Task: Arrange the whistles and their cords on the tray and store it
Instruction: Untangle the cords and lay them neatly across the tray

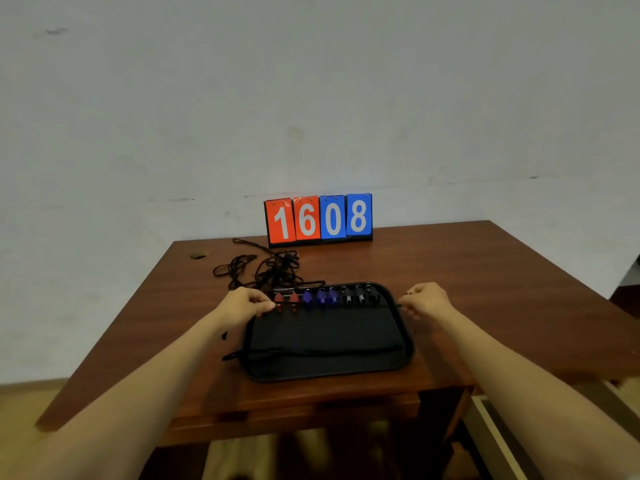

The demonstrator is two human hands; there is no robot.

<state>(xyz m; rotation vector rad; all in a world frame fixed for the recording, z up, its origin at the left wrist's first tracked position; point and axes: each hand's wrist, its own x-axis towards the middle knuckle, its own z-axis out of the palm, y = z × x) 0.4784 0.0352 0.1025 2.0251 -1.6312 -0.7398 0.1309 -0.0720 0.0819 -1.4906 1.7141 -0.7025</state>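
A black tray (325,370) lies on the wooden table. Along its far edge stands a row of whistles: red whistles (286,299) at the left, blue whistles (320,298) in the middle, black whistles (360,296) at the right. A black cord (341,307) is stretched straight across the tray just in front of the row. My left hand (244,301) pinches its left end beside the red whistles. My right hand (426,299) pinches its right end past the tray's right rim. Another cord (311,353) lies across the tray nearer to me.
A tangle of loose black cords (266,268) lies behind the tray on the table (485,289). A flip scoreboard (318,218) reading 1608 stands at the table's far edge against the wall. The table's front edge is close below the tray.
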